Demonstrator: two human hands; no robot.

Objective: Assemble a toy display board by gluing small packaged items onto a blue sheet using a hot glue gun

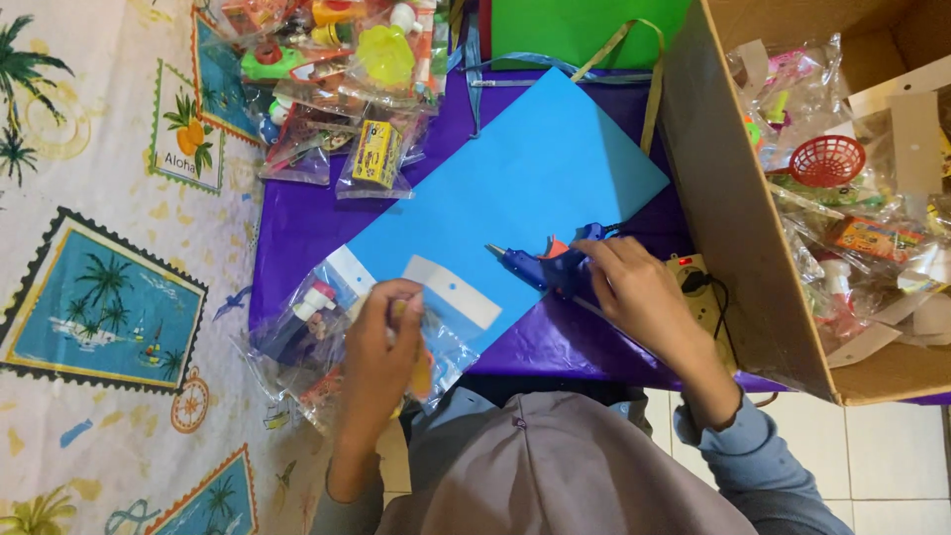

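My left hand [381,347] presses down on a clear plastic bag of small toys [302,332] that lies on the near-left corner of a light blue card sheet [535,168]. A second clear bag with a white header strip [451,290] lies just right of that hand. My right hand [634,292] grips a blue glue gun [545,263] lying on its side, its nozzle pointing left across the blue sheet. The sheet rests on purple paper [297,228].
More bagged toys [337,89] are piled at the top left. An open cardboard box [733,228] full of toy bags stands at the right. A power strip [698,287] sits beside the box. A green sheet [575,30] lies at the top.
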